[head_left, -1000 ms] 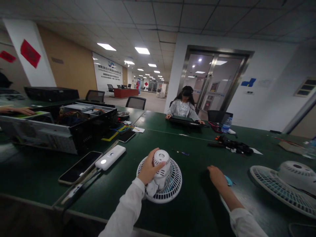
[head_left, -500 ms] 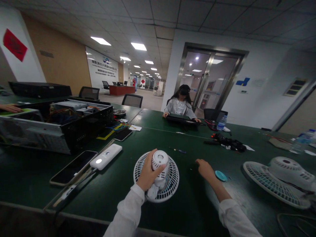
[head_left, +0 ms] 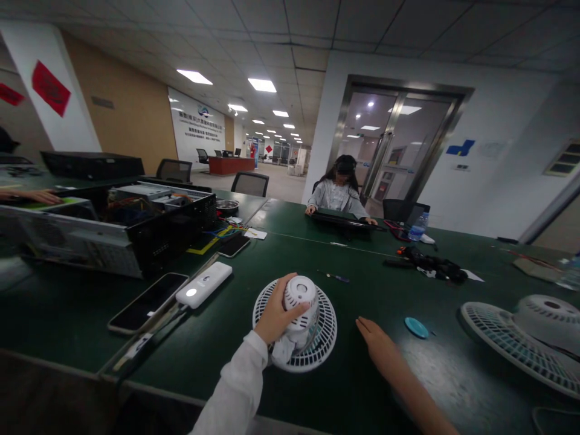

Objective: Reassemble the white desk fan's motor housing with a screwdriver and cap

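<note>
- An open-plan office doubling as a repair room: tiled ceiling with panel lights (head_left: 261,84), and glass double doors (head_left: 389,151) far beyond the left fingers (head_left: 294,313).
- Swivel chairs (head_left: 250,183) and a red reception desk (head_left: 231,164) stand further back.
- On the long green tabletop (head_left: 353,266), an opened computer case (head_left: 136,229) sits left of the fingers, which grip a white fan (head_left: 317,344).
- A person (head_left: 338,193) sits across the tabletop.

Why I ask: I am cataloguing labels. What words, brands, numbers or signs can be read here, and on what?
Nothing reads clearly.
wall board: logo and rows of characters, too blurred.
red paper on pillar: nothing legible.
blue sign by door: shape only.
white power bank: tiny mark, unreadable.
white fan in left hand: no lettering visible.
</note>
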Action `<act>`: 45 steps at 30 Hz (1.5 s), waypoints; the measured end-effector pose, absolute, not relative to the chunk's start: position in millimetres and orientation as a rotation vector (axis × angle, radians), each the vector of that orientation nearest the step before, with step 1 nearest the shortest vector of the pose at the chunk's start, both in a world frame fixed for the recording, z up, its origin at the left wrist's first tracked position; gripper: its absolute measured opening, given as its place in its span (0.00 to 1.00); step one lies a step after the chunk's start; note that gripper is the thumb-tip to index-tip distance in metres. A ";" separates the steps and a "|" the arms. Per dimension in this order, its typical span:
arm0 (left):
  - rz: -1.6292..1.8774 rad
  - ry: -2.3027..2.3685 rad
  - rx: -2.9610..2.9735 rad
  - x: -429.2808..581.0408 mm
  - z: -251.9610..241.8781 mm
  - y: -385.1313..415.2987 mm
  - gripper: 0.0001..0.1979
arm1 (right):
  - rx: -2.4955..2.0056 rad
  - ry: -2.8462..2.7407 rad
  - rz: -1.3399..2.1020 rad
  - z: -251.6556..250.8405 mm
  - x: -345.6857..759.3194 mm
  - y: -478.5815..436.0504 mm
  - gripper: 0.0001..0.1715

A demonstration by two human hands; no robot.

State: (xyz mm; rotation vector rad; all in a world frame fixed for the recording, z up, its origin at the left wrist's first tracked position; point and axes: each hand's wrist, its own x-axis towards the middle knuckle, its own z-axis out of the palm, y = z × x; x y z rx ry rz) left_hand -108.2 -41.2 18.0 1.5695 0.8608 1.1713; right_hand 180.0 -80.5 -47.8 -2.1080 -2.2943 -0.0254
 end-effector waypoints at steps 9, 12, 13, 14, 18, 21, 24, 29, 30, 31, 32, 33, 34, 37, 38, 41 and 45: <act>1.137 0.847 1.548 -109.9 20.9 -40.7 0.31 | -2.177 -2.159 -0.083 -58.5 206.7 -88.7 0.33; 1.155 0.841 1.557 -109.2 19.7 -39.9 0.30 | -2.174 -2.148 -0.054 -57.5 211.1 -87.7 0.32; 1.161 0.841 1.559 -109.1 19.3 -39.5 0.30 | -2.174 -2.140 -0.051 -56.5 211.4 -88.1 0.32; 1.168 0.842 1.561 -109.1 18.8 -39.2 0.30 | -2.171 -2.131 -0.050 -55.0 211.4 -88.9 0.31; 1.162 0.849 1.569 -109.7 18.1 -39.1 0.30 | -2.138 -2.093 -0.048 -48.0 209.1 -95.7 0.27; 1.191 0.842 1.593 -109.8 18.2 -39.4 0.30 | -2.125 -2.037 -0.033 -43.6 206.0 -100.7 0.24; 1.198 0.841 1.588 -109.6 18.0 -39.6 0.30 | -2.093 -1.969 0.002 -36.1 200.3 -101.0 0.20; 1.189 0.836 1.572 -109.1 18.5 -40.4 0.30 | -1.902 -1.942 0.081 2.4 165.1 -91.4 0.14; 1.191 0.839 1.572 -108.9 18.8 -40.5 0.30 | -1.844 -1.959 0.106 14.0 152.2 -89.4 0.13; 1.197 0.841 1.572 -108.7 19.0 -40.5 0.30 | -1.760 -1.981 0.141 25.9 137.7 -87.5 0.12; 1.206 0.841 1.574 -108.5 19.1 -40.4 0.30 | -1.587 -1.994 0.233 37.5 122.4 -85.6 0.11; 1.219 0.841 1.577 -108.2 19.0 -40.2 0.30 | -1.433 -2.014 0.304 48.4 107.0 -83.6 0.09; 1.232 0.840 1.580 -107.9 18.7 -40.0 0.30 | -1.323 -2.028 0.329 58.1 92.4 -81.2 0.08; 1.258 0.827 1.572 -106.8 17.3 -39.1 0.30 | -1.193 -2.137 0.239 78.6 59.4 -71.6 0.04; 1.259 0.820 1.563 -106.6 16.8 -38.9 0.30 | -1.177 -2.179 0.227 83.0 53.0 -68.0 0.04; 1.260 0.801 1.541 -106.3 15.8 -38.8 0.30 | -1.149 -2.294 0.234 92.6 45.1 -58.5 0.05; 1.259 0.782 1.570 -106.5 15.5 -38.8 0.29 | -1.132 -2.426 0.240 104.9 44.7 -51.9 0.06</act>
